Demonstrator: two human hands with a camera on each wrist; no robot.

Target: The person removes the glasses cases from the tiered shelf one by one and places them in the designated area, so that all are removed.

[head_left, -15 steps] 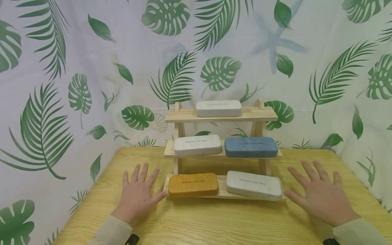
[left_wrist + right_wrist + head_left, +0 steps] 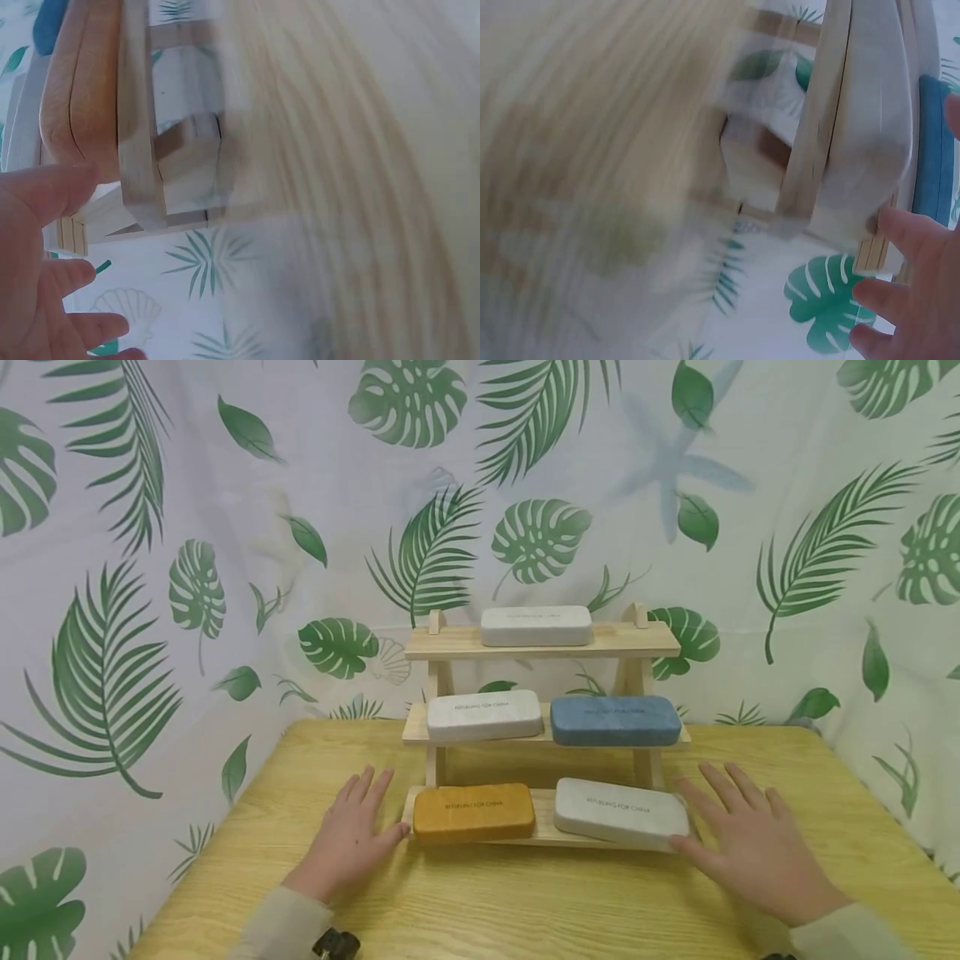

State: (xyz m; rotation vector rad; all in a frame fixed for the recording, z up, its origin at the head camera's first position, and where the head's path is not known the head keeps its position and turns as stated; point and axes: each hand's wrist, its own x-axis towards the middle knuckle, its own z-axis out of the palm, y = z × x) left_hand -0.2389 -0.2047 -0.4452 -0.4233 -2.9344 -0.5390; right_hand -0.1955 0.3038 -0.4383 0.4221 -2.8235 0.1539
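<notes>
1. One orange case (image 2: 474,812) is set on the bottom shelf's left, one white case (image 2: 621,812) on its right.
2. By the left hand (image 2: 348,835) and right hand (image 2: 753,852), fingers are held extended and apart, nothing gripped; thumbs are brought to those cases' outer ends, contact uncertain.
3. Higher up, one blue case (image 2: 616,722) and two more white cases (image 2: 484,715) (image 2: 536,626) are carried.
4. All five cases are shelved; none is lifted, so handling is judged barely begun.
5. One three-tier rack (image 2: 450,643) is supported by one tabletop (image 2: 525,902).
</notes>
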